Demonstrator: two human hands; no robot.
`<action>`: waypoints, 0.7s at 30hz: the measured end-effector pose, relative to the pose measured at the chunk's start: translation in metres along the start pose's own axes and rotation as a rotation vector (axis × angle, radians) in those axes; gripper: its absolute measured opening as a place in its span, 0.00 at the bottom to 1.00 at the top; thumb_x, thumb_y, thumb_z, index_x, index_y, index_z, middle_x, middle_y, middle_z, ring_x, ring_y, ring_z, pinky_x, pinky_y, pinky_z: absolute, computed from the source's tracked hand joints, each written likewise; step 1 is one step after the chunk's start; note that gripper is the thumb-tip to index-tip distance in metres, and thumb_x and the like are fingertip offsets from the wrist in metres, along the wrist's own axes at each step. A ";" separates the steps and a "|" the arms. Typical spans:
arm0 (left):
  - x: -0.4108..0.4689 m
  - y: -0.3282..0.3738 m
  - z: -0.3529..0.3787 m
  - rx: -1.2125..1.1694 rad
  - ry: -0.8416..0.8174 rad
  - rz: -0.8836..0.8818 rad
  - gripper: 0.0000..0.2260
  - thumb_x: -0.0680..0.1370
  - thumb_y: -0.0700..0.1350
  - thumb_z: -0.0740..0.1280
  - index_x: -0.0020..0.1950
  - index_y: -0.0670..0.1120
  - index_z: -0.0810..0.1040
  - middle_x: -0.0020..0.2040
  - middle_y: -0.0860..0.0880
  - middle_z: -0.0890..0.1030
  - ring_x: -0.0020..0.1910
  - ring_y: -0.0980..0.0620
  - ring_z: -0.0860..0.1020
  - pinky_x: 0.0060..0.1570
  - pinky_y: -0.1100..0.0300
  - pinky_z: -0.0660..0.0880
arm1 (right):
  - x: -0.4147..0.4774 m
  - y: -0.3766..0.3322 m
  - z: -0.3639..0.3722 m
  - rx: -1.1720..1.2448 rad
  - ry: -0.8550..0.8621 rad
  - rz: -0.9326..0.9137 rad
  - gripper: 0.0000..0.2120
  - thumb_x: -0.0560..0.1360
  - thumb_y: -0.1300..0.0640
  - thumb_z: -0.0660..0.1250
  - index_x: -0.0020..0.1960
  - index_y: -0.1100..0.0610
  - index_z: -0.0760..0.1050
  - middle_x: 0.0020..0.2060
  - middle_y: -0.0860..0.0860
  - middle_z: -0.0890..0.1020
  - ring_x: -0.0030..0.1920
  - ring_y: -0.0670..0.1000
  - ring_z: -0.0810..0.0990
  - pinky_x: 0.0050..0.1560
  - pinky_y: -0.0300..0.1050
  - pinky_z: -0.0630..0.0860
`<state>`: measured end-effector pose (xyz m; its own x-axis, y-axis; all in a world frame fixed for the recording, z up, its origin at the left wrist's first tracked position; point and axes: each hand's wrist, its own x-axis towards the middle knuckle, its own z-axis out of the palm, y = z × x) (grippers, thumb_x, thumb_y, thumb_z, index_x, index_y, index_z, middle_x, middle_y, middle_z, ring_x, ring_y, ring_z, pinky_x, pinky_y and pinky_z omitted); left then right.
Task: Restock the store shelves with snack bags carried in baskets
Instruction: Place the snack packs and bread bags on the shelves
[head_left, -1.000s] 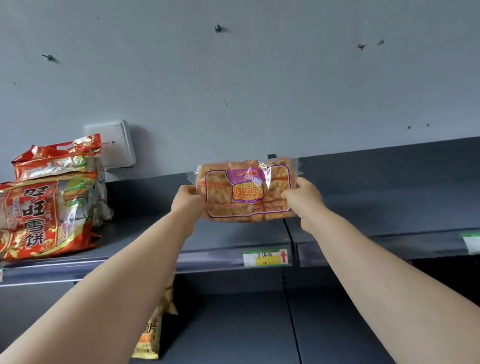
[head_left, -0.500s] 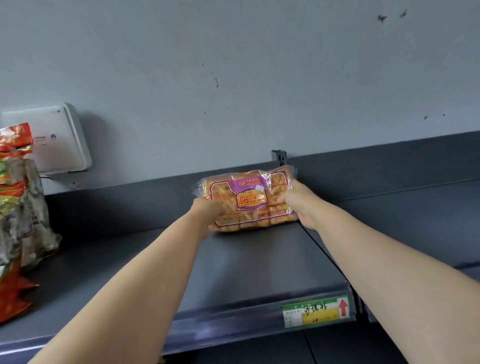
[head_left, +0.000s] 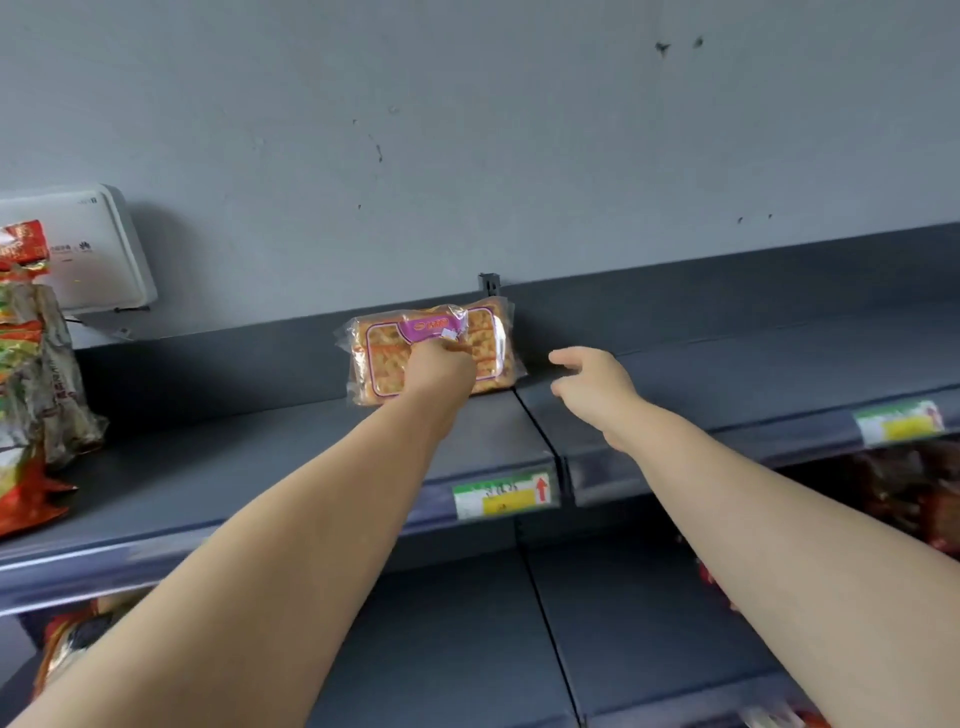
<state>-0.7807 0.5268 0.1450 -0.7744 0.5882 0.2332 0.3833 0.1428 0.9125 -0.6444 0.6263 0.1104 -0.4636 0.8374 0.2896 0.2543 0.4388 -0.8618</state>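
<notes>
Standing on its long edge at the back of the top shelf (head_left: 249, 457), the snack bag (head_left: 382, 364) leans against the shelf's raised rear lip, just left of the seam where two shelf sections meet and just below a small dark bracket (head_left: 488, 283) on the grey wall (head_left: 467, 130). It is a clear wrapper with a purple label, full of golden-brown pieces. The left hand (head_left: 441, 366) lies against the bag's front face with its back toward the camera and its fingers bent onto the wrapper; from this angle I cannot tell whether they pinch the plastic or only press it. The right hand (head_left: 592, 384) is released and holds nothing: its fingers are loosely spread and it hovers over the neighbouring shelf section (head_left: 753, 374), near the bag's right end but not touching it. A green and yellow price tag (head_left: 501, 496) with a red arrow sits on the shelf's front rail between the two forearms, and a second tag (head_left: 898, 423) sits further right. At the far left of the same shelf stand large red and orange snack bags (head_left: 31, 364), in front of a white box (head_left: 88, 249) mounted on the wall. On the lower shelf (head_left: 441, 649), more packages show at the left edge (head_left: 67, 639) and dark red ones at the right (head_left: 914, 493), too blurred to read
</notes>
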 end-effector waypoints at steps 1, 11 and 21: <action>-0.015 0.006 0.008 -0.009 -0.017 0.017 0.11 0.76 0.34 0.61 0.47 0.47 0.79 0.41 0.50 0.77 0.37 0.51 0.73 0.37 0.61 0.70 | -0.013 0.005 -0.014 -0.032 0.023 -0.029 0.24 0.76 0.67 0.60 0.69 0.48 0.73 0.68 0.48 0.74 0.45 0.45 0.74 0.36 0.35 0.69; -0.176 -0.004 0.072 0.146 -0.294 0.031 0.13 0.77 0.34 0.63 0.42 0.51 0.80 0.45 0.49 0.81 0.44 0.51 0.78 0.46 0.55 0.80 | -0.155 0.078 -0.115 -0.129 0.159 -0.060 0.16 0.77 0.64 0.62 0.58 0.49 0.80 0.58 0.45 0.81 0.59 0.46 0.78 0.55 0.35 0.70; -0.315 -0.100 0.165 0.273 -0.762 -0.185 0.08 0.77 0.35 0.65 0.45 0.47 0.80 0.45 0.47 0.79 0.48 0.46 0.79 0.48 0.53 0.81 | -0.309 0.223 -0.164 -0.356 0.054 0.420 0.13 0.77 0.63 0.64 0.54 0.51 0.83 0.56 0.49 0.83 0.58 0.52 0.80 0.61 0.45 0.75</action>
<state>-0.4923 0.4586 -0.0745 -0.3213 0.9004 -0.2934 0.4683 0.4203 0.7772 -0.3052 0.5185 -0.1033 -0.2187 0.9756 -0.0200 0.6837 0.1386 -0.7165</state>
